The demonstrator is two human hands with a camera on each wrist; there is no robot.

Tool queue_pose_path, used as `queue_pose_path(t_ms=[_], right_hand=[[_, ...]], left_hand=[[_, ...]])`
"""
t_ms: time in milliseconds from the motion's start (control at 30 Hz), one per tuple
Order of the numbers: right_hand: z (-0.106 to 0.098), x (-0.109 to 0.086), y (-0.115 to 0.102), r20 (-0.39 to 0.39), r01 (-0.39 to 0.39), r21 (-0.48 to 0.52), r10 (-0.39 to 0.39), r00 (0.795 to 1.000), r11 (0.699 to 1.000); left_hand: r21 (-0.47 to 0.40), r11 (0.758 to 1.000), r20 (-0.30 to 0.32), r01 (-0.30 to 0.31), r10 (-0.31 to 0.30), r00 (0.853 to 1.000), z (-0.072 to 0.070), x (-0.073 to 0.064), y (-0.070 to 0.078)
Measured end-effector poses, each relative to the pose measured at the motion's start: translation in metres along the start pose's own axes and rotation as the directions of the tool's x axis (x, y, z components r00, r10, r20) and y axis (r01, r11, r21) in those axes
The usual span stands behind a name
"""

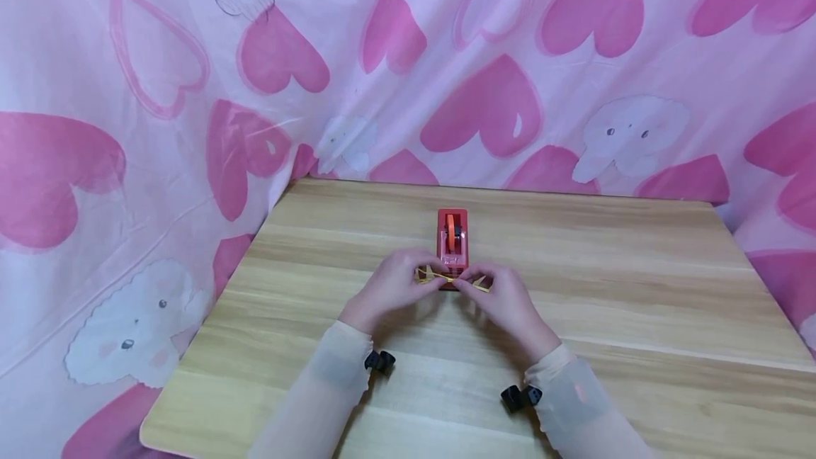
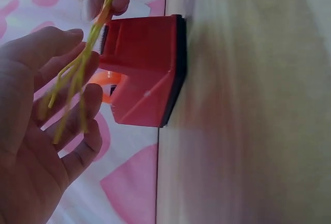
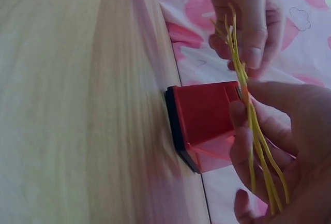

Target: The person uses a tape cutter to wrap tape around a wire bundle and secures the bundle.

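Observation:
A bundle of thin yellow strands (image 3: 266, 164) has a short orange band (image 3: 245, 93) around its middle. My right hand (image 1: 506, 303) pinches it at the band between thumb and fingers, the loose ends fanning out over the palm. At the bundle's other end is my left hand (image 1: 392, 289). In the left wrist view its thumb and fingers stand apart, with the strands crossing in front of the fingers; whether they touch is hard to tell. Just behind both hands stands a red tape dispenser (image 2: 142, 43) on a black base, holding an orange tape roll (image 1: 450, 232).
The wooden table (image 1: 605, 282) reaches back to a pink cloth (image 1: 395, 112) printed with hearts, which also hangs along the left and right sides. A small black device (image 1: 380, 362) sits at the left wrist, another black device (image 1: 521, 398) at the right.

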State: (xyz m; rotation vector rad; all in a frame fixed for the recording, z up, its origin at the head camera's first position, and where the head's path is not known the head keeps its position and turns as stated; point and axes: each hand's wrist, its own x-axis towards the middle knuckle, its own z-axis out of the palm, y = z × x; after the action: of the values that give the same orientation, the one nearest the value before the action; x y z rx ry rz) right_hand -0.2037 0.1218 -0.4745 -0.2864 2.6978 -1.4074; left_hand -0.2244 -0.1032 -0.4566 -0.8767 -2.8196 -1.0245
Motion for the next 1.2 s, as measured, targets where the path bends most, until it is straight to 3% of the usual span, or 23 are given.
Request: queue_pose_path(t_ms=[267, 533, 767, 900, 1000, 1200], right_hand=[[-0.006, 0.008, -0.006, -0.018, -0.076, 0.079, 0.078, 0.997, 0.994], [-0.004, 0.013, -0.008, -0.024, -0.074, 0.091, 0.076, 0.997, 0.993], [0.001, 0.011, -0.005, -0.019, -0.078, 0.127, 0.081, 0.997, 0.989], [0.004, 0.009, -0.004, -0.011, -0.092, 0.165, 0.095, 0.995, 0.982], [0.006, 0.007, -0.004, -0.022, -0.129, 0.179, 0.135, 0.991, 0.975], [0.012, -0.002, -0.002, -0.053, -0.223, 0.141, 0.232, 0.971, 0.965]], left_hand=[[0.021, 0.999, 0.005, 0.043, -0.043, 0.999, -0.017, 0.028, 0.003], [0.035, 0.999, 0.069, -0.007, 0.005, 0.998, -0.023, 0.043, -0.003], [-0.023, 0.999, 0.129, 0.031, -0.028, 0.991, -0.021, 0.042, -0.008], [-0.015, 1.000, 0.103, -0.001, 0.003, 0.995, -0.016, 0.042, -0.011], [-0.009, 1.000, 0.095, -0.014, 0.015, 0.995, -0.012, 0.043, -0.011], [-0.041, 0.999, 0.139, 0.033, -0.027, 0.990, -0.003, 0.041, -0.011]])
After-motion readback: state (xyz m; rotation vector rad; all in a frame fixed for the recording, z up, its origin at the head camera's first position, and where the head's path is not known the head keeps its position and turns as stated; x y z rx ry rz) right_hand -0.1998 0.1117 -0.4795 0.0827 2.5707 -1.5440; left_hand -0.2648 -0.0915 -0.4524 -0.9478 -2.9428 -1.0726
